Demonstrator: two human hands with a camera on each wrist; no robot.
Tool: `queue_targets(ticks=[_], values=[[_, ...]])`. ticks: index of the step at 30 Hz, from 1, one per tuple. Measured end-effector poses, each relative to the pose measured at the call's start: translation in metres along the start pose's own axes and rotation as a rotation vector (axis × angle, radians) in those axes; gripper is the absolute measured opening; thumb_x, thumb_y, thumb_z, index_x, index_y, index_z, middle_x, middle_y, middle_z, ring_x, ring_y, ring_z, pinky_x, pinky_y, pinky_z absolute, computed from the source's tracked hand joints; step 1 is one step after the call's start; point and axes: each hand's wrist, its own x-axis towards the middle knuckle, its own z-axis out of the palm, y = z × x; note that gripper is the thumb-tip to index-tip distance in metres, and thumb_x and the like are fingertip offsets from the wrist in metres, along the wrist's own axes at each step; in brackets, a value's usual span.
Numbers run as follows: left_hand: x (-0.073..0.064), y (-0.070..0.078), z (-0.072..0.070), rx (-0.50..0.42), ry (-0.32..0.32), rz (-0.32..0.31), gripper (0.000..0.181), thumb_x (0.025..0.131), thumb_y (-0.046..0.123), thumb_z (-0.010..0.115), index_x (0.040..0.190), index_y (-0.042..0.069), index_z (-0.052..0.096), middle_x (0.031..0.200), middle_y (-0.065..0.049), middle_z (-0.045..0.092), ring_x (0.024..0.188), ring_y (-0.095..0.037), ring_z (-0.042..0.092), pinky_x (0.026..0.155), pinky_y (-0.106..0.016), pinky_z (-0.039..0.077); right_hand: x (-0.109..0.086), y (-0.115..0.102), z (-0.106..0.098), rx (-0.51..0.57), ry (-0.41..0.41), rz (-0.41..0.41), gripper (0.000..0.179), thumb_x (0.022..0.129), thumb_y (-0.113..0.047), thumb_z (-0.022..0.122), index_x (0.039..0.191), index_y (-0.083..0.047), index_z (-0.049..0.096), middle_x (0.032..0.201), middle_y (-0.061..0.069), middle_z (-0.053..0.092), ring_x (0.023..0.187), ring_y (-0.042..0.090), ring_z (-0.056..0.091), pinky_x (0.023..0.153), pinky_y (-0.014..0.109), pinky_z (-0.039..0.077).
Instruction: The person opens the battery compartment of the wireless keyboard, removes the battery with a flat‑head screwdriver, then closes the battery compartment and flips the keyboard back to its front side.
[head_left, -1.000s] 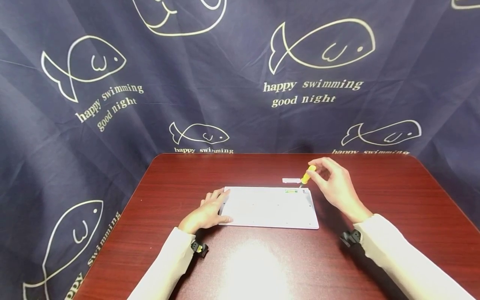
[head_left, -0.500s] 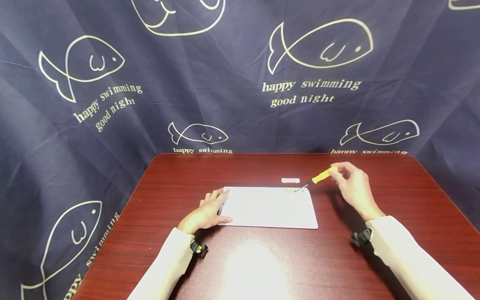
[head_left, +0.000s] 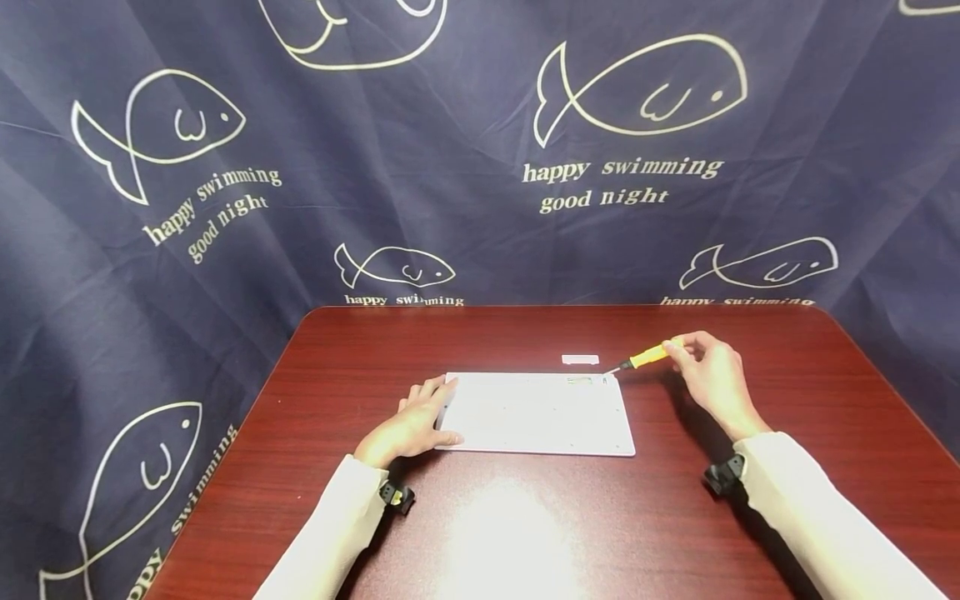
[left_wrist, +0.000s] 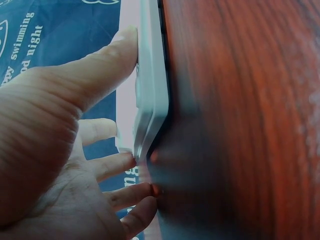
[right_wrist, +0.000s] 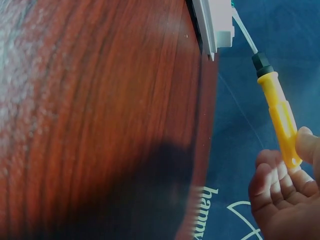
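A white keyboard (head_left: 532,417) lies underside up on the table, with an uncovered battery compartment (head_left: 580,381) near its far right corner. My left hand (head_left: 408,425) rests at the keyboard's left end, thumb and index finger on its surface and the other fingers spread beside it. My right hand (head_left: 712,375) pinches the end of a yellow-handled screwdriver (right_wrist: 280,115) between thumb and fingers. Held at a low slant, the screwdriver has its metal tip at the keyboard's far edge, just right of the compartment. The keys face down, mostly hidden.
Behind the keyboard lies a small white battery cover (head_left: 581,359). The red-brown wooden table (head_left: 360,350) reaches back to a dark blue curtain (head_left: 480,192) with fish drawings. Each wrist wears a black camera.
My right hand has shifted right, tilting the screwdriver from steep to a low slant. Its tip went left into the compartment, then back right. The left hand stays in place.
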Motion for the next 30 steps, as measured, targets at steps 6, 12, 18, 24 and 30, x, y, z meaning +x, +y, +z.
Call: queue_targets(ticks=[6,12,18,24,30], values=[[0.0,0.0,0.001,-0.002,0.001,0.002,0.087,0.079,0.031,0.077,0.148,0.007,0.03,0.15,-0.018,0.024,0.127,-0.039,0.029,0.092,-0.055,0.03,-0.001,0.003,-0.002,-0.051,-0.036,0.039,0.037,0.092,-0.037,0.06,0.091,-0.001,0.065,0.07,0.011,0.066,0.057,0.015,0.054,0.048,0.027,0.038],[0.0,-0.001,0.001,0.003,0.004,0.008,0.087,0.079,0.032,0.077,0.148,0.007,0.03,0.15,-0.018,0.025,0.127,-0.038,0.03,0.092,-0.054,0.031,-0.002,0.004,-0.004,-0.08,-0.064,0.069,0.043,0.093,-0.043,0.056,0.089,-0.001,0.066,0.066,0.008,0.064,0.057,0.019,0.056,0.053,0.032,0.039],[0.0,-0.002,0.001,0.007,0.014,0.023,0.087,0.078,0.032,0.077,0.147,0.006,0.031,0.149,-0.018,0.026,0.126,-0.039,0.031,0.09,-0.054,0.032,-0.003,-0.001,-0.005,-0.036,-0.044,0.023,0.03,0.094,-0.032,0.058,0.096,-0.003,0.065,0.074,0.011,0.066,0.06,0.016,0.058,0.055,0.028,0.039],[-0.001,-0.001,0.002,0.015,0.026,0.04,0.087,0.078,0.031,0.077,0.146,0.004,0.032,0.148,-0.02,0.027,0.124,-0.039,0.032,0.088,-0.053,0.033,-0.004,-0.009,-0.012,0.036,0.023,-0.036,0.023,0.093,-0.022,0.06,0.105,-0.003,0.066,0.083,0.014,0.068,0.066,0.009,0.061,0.061,0.021,0.04],[-0.001,0.001,0.001,0.024,0.007,0.018,0.086,0.079,0.032,0.076,0.147,0.005,0.03,0.149,-0.018,0.026,0.126,-0.039,0.031,0.09,-0.053,0.032,-0.004,-0.008,-0.021,-0.009,0.098,-0.001,0.021,0.09,-0.022,0.065,0.102,-0.005,0.066,0.083,0.013,0.069,0.066,-0.006,0.053,0.059,0.02,0.038]])
